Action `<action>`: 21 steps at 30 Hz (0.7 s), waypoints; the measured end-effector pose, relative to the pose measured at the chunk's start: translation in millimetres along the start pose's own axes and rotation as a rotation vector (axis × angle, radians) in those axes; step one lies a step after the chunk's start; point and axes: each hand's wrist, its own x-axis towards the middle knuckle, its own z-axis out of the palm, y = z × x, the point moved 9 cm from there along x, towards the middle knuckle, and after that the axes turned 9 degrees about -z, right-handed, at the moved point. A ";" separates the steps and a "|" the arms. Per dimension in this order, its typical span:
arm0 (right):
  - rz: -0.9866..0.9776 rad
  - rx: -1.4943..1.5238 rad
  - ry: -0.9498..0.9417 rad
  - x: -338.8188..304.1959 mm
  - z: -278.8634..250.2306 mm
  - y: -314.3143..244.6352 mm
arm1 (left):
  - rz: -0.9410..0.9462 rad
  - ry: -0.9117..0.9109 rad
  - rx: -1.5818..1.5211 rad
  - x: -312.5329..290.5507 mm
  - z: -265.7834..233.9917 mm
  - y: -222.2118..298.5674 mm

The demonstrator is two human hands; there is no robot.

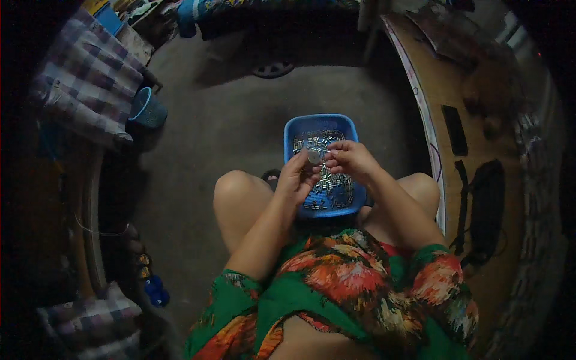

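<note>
Two hands work over one blue plastic basket (332, 213), which sits between the person's two bent knees (237, 195). The left hand (295, 177) holds one small, pale round piece (314, 157) between thumb and fingers, above the middle of the basket. The right hand (353, 161) is just beside it, its fingertips drawn narrow; whether they grip anything cannot be told. Short, shiny metal cylinders (342, 183) lie scattered in the basket, too many and too small to count, and both hands hide part of them.

One blue bin (150, 111) stands on the floor (198, 132) to the left, next to one checked cloth (96, 78); a second checked cloth (93, 318) lies at lower left. Farther ahead is one dark, spoked disc (273, 69). On the wooden surface (432, 72) at right lie one black rectangular slab (455, 130), one strap (459, 207) and one black bag-like item (487, 210).
</note>
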 end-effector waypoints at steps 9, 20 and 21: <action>-0.022 -0.036 0.069 0.3 -5.7 2.0 | -0.017 0.022 0.054 2.7 -2.9 -6.0; -0.091 -0.109 0.099 -10.8 -1.7 -24.0 | -0.018 0.022 0.084 2.3 -0.1 -7.4; -0.108 -0.148 0.089 -11.2 -0.5 -25.6 | -0.015 0.021 0.083 2.7 -0.8 -7.3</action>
